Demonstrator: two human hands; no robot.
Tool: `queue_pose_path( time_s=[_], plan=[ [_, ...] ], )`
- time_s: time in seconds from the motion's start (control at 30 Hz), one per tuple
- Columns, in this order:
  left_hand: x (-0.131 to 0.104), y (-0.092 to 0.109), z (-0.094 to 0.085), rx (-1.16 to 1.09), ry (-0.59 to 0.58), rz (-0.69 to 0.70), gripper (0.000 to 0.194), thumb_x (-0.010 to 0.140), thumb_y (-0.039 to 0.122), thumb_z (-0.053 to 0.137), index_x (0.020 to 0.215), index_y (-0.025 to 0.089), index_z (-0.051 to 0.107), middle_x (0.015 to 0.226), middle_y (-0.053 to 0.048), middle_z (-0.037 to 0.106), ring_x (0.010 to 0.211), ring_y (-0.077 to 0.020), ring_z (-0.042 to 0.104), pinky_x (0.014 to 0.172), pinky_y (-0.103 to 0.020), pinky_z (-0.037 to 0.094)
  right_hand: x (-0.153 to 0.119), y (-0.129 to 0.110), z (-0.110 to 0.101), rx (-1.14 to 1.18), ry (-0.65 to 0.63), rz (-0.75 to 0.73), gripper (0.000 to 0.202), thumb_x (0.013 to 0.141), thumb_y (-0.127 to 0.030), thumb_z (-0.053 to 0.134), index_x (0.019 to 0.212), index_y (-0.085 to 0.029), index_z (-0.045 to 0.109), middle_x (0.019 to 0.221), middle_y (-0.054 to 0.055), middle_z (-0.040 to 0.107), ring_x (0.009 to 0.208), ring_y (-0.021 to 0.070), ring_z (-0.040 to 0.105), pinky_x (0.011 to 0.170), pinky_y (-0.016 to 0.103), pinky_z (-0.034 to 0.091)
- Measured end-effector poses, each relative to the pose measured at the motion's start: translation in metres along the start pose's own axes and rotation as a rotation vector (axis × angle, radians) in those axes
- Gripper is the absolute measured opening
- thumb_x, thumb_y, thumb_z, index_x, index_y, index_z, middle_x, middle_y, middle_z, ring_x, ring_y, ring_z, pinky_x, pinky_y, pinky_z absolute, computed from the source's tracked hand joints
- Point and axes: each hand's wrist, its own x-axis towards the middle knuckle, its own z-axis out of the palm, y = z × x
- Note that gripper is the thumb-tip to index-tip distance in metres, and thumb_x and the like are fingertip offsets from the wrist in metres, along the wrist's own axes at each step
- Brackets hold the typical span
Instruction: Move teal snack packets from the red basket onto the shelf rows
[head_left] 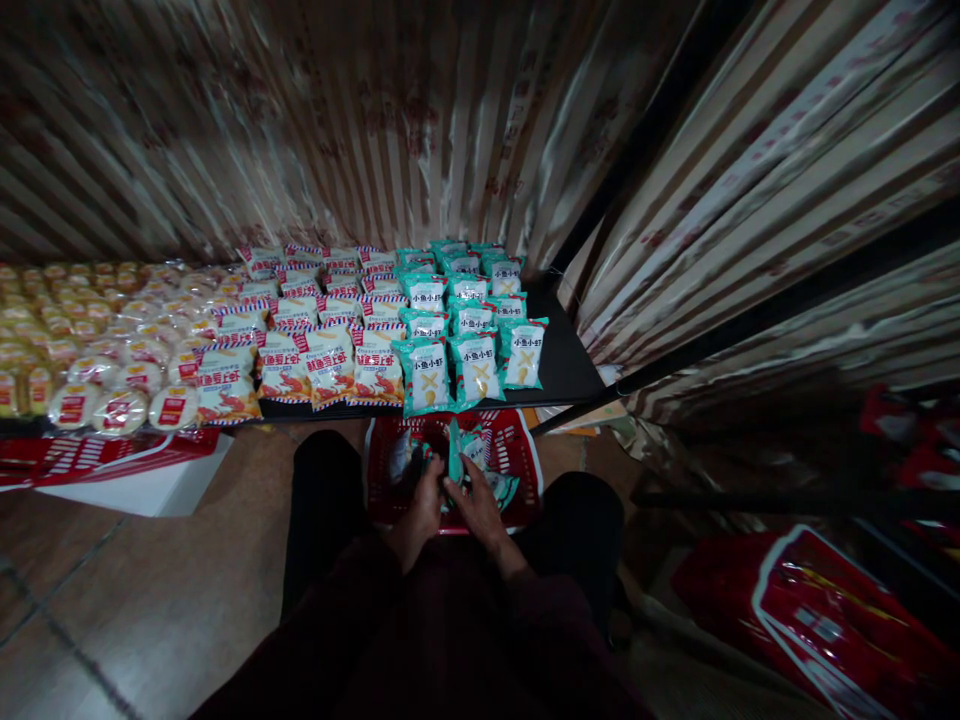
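Over a red plastic basket [529,470], both of my hands are close together. My right hand [484,508] is closed on a teal snack bag [454,448], which stands on edge between the hands. Just beside it, my left hand [422,512] has its fingers curled in; what they hold, if anything, is hidden. More teal-and-white snack bags [504,488] lie inside the basket, partly covered by my hands. On the black shelf [566,365] ahead, several rows of similar teal bags [480,365] lean upright.
Left of the teal bags stand white-and-orange snack bags [330,365], then round wrapped pastries [121,410] and yellow packs [30,340]. A dark metal bar [645,375] slants at right. A red package [825,610] lies at lower right. My knees flank the basket.
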Motion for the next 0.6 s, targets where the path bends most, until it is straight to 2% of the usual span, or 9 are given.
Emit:
queue_pose_path(
  time_s=[0.1, 0.27, 0.37, 0.47, 0.6],
  plan=[
    [-0.004, -0.002, -0.001, 0.042, 0.028, -0.03, 0.04, 0.073, 0.051, 0.061, 0.096, 0.019, 0.07, 0.113, -0.009, 0.069, 0.116, -0.0262, 0.057, 0.094, -0.038, 0.045, 0.001, 0.0, 0.001, 0.03, 0.006, 0.013, 0.065, 0.07, -0.044, 0.066, 0.129, -0.02, 0.055, 0.13, 0.011, 0.059, 0.122, 0.0284, 0.053, 0.106, 0.045, 0.038],
    [-0.005, -0.001, -0.001, 0.102, 0.039, 0.04, 0.03, 0.066, 0.029, 0.072, 0.094, 0.019, 0.071, 0.111, -0.008, 0.069, 0.111, -0.0241, 0.059, 0.094, -0.034, 0.045, 0.002, -0.002, -0.009, 0.106, 0.039, 0.071, 0.047, 0.073, -0.04, 0.059, 0.115, -0.019, 0.065, 0.115, 0.01, 0.067, 0.11, 0.0291, 0.059, 0.1, 0.047, 0.043],
    [-0.001, 0.0, -0.001, 0.13, 0.056, 0.066, 0.038, 0.06, 0.018, 0.076, 0.098, 0.02, 0.069, 0.108, -0.006, 0.07, 0.105, -0.0215, 0.062, 0.092, -0.031, 0.046, 0.0, -0.006, -0.02, 0.263, -0.023, 0.145, 0.047, 0.075, -0.045, 0.06, 0.114, -0.02, 0.065, 0.11, 0.009, 0.07, 0.105, 0.029, 0.062, 0.094, 0.046, 0.048],
    [0.003, -0.001, 0.001, 0.154, 0.053, 0.062, 0.048, 0.058, 0.016, 0.08, 0.104, 0.02, 0.067, 0.105, -0.007, 0.07, 0.1, -0.0218, 0.064, 0.09, -0.033, 0.047, -0.004, -0.011, -0.031, 0.381, -0.08, 0.19, 0.052, 0.076, -0.049, 0.061, 0.119, -0.021, 0.062, 0.11, 0.009, 0.07, 0.102, 0.0278, 0.065, 0.091, 0.044, 0.051],
    [0.005, -0.004, 0.004, 0.169, 0.026, 0.063, 0.053, 0.053, 0.014, 0.083, 0.103, 0.02, 0.067, 0.103, -0.009, 0.068, 0.098, -0.0226, 0.064, 0.089, -0.035, 0.048, -0.01, -0.014, -0.044, 0.398, -0.054, 0.228, 0.057, 0.075, -0.05, 0.064, 0.124, -0.022, 0.058, 0.113, 0.01, 0.07, 0.097, 0.0277, 0.067, 0.087, 0.044, 0.053]
  ],
)
